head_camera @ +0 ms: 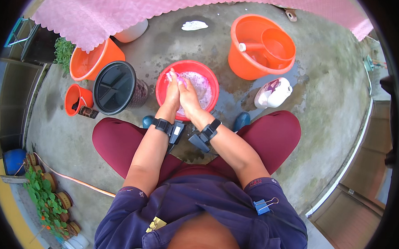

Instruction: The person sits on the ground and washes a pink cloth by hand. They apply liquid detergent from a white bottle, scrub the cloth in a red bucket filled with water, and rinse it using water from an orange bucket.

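Note:
My left hand and my right hand are pressed together over the left part of a red plastic basin. Between them is a small, wet pink-and-white cloth, mostly hidden by the fingers. Pinkish, foamy water fills the bottom of the basin. The basin stands on the wet concrete floor just beyond my feet. Each wrist wears a black strap with a dark device attached.
Right: a large orange bucket holding an orange dipper, and a white jug. Left: a dark bin of water, orange buckets and a phone. A pink cloth hangs ahead. A white glove-like item lies beyond the basin.

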### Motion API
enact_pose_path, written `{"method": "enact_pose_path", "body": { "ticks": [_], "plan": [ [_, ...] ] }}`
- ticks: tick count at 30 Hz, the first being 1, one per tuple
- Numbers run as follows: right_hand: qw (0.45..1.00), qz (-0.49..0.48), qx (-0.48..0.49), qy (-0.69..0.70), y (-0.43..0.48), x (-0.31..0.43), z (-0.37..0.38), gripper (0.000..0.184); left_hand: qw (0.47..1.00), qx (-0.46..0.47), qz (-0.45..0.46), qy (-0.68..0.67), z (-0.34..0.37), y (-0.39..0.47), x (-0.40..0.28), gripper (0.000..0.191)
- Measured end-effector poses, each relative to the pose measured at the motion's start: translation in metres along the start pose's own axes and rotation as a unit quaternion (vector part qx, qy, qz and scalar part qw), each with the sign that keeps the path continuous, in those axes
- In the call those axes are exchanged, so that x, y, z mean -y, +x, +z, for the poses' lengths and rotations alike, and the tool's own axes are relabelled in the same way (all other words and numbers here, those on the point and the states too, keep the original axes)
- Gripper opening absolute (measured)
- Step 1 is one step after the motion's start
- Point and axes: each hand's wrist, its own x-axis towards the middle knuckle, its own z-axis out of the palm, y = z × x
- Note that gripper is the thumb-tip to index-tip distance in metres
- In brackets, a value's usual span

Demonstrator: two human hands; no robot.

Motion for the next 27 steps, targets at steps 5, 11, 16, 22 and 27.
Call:
{"method": "enact_pose_path", "body": {
  "ticks": [5,11,16,22,27],
  "plan": [
    [0.998,-0.015,-0.037,-0.043,0.029,-0.013,-0.024,0.032,0.983,0.008,-0.011,0.183,0.003,-0.004,0.018,0.087],
    [0.999,-0.012,-0.002,-0.035,0.035,-0.013,-0.025,0.030,0.988,0.046,0.082,0.122,0.016,-0.020,0.008,0.069],
    [0.954,0.049,0.229,0.187,0.064,0.018,-0.043,0.034,0.994,-0.027,0.057,-0.089,0.010,-0.025,-0.014,0.047],
    [0.948,-0.167,-0.210,0.169,0.099,0.065,-0.107,0.005,0.931,-0.035,-0.101,-0.350,0.000,-0.030,-0.039,0.053],
    [0.838,-0.265,-0.477,0.014,0.142,0.130,-0.168,0.026,0.882,0.024,-0.121,-0.455,0.003,-0.033,-0.037,0.052]
  ]
}}
